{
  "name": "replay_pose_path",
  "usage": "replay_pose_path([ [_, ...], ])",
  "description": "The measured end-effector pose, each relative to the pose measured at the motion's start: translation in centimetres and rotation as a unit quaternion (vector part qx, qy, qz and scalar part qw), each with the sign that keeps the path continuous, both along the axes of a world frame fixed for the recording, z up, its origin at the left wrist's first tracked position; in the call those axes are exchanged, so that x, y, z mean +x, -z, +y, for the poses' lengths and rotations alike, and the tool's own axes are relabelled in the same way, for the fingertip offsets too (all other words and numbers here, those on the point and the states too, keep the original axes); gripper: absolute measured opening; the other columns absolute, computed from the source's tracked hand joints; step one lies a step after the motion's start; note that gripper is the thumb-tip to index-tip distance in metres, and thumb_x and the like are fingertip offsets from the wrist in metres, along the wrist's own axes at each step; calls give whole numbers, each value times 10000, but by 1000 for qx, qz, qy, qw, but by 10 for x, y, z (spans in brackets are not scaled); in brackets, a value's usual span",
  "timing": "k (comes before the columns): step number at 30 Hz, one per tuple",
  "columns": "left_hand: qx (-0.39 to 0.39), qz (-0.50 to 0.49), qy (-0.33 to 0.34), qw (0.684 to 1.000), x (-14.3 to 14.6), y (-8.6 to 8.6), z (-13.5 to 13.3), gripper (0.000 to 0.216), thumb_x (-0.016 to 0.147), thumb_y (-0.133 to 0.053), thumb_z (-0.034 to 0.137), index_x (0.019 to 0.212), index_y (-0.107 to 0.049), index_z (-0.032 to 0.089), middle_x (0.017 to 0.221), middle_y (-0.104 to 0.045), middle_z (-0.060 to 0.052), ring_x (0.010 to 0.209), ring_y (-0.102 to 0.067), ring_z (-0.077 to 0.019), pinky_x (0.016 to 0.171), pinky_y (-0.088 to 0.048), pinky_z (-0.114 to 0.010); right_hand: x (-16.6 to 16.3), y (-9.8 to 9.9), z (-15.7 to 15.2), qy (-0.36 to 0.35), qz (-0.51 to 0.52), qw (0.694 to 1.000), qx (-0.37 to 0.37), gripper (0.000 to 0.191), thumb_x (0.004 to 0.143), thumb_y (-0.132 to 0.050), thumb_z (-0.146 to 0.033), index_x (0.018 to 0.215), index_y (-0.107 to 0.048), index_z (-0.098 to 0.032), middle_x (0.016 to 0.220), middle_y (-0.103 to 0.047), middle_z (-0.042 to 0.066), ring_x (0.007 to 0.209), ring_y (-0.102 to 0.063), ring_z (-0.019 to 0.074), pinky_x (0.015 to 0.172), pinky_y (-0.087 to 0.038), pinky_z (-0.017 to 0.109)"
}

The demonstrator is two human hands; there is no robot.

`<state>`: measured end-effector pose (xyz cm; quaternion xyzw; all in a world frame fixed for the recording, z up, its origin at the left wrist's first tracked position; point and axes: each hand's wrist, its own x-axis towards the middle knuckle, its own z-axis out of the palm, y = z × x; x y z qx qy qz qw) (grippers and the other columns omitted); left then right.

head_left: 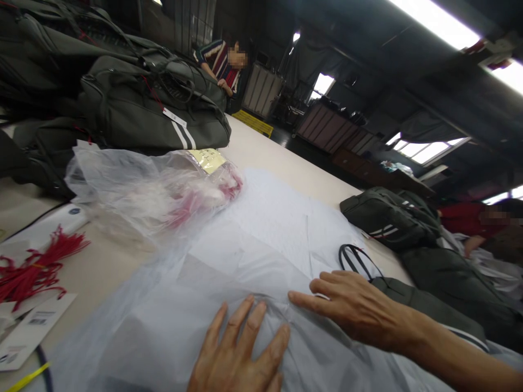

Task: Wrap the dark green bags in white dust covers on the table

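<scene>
My left hand (237, 354) lies flat, fingers spread, on a clear plastic sheet or bag (229, 261) spread over white paper on the table. My right hand (351, 307) rests on the same plastic just to the right, fingers stretched out and pointing left. Neither hand holds anything. A dark bag with black handles (408, 296) lies under my right forearm at the table's edge.
A crumpled clear bag with red strings (163, 190) lies beyond the sheet. Loose red strings (36, 267) and paper tags (28, 332) sit at left. Dark green backpacks (134, 103) are piled at the back left, another backpack (388, 218) at right. Two people are in the background.
</scene>
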<state>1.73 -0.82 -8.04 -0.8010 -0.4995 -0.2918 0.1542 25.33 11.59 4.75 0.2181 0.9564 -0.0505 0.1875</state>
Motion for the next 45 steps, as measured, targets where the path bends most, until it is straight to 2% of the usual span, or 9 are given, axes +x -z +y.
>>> replay_pose_path([
  [5,-2,3,-3,1000,-1,1,0,431,910,-500,545,1332,-495,457,1242,-654,28,1191,-559,-200,942,-450,-380,51,32,53,-122,18,986,114,629,926,-414,-58,1474,-335,-356,1482,-460,53,1296,-478,232,1088,-384,486],
  [7,1,8,-1,1000,-2,2,0,434,912,-496,548,1336,-490,460,1238,-655,29,1185,-562,-199,929,-458,-375,64,38,65,-62,32,990,124,588,926,-426,-68,1439,-404,-355,1479,-468,40,1348,-432,231,1141,-324,513],
  [10,4,18,4,1000,-2,2,1,442,914,-486,546,1348,-477,462,1242,-654,28,1188,-558,-201,913,-470,-372,50,33,56,160,129,971,118,509,971,-459,-274,1472,-366,-288,1500,-430,106,1390,-378,275,1161,-267,575],
  [13,0,21,6,1000,-3,2,1,468,904,-499,514,1366,-462,451,1258,-645,19,1198,-550,-216,915,-478,-381,2,21,20,329,205,921,-40,675,971,-408,-514,1542,-160,-254,1590,-251,111,1449,-267,269,1177,-259,550],
  [17,4,17,7,1000,-3,2,1,531,855,-539,418,1381,-464,402,1259,-642,0,1168,-562,-237,890,-483,-388,-50,23,-15,318,143,912,-216,716,950,-385,-609,1538,-184,-254,1621,-129,59,1489,-115,255,1223,-102,515],
  [25,5,-10,-5,1000,1,-7,4,556,773,-553,340,1325,-544,273,1264,-651,-3,1175,-562,-221,903,-470,-378,-41,37,12,346,160,852,-358,793,939,-257,-695,1531,-217,-168,1607,-203,71,1474,-188,198,1234,-78,377],
  [32,-10,-29,-6,1000,1,-14,3,555,765,-589,335,1299,-548,193,1219,-678,-48,1102,-618,-207,873,-525,-328,-34,49,19,361,104,873,-312,887,887,-350,-742,1507,-283,-111,1568,-290,143,1445,-276,251,1220,-154,410],
  [38,-67,-48,-3,997,-4,-5,5,732,782,-642,377,1444,-386,199,1484,-459,-131,1320,-478,-311,1003,-498,-470,-38,37,7,319,167,885,-296,744,934,-325,-674,1489,-349,-180,1551,-350,79,1426,-317,228,1213,-184,397],
  [45,-268,-147,78,949,-20,-11,19,713,868,-583,498,1470,-344,200,1512,-406,-136,1356,-442,-277,1065,-465,-456,-30,4,-5,352,228,882,-216,602,977,-312,-563,1360,-542,-159,1442,-509,93,1337,-447,282,1168,-282,457],
])
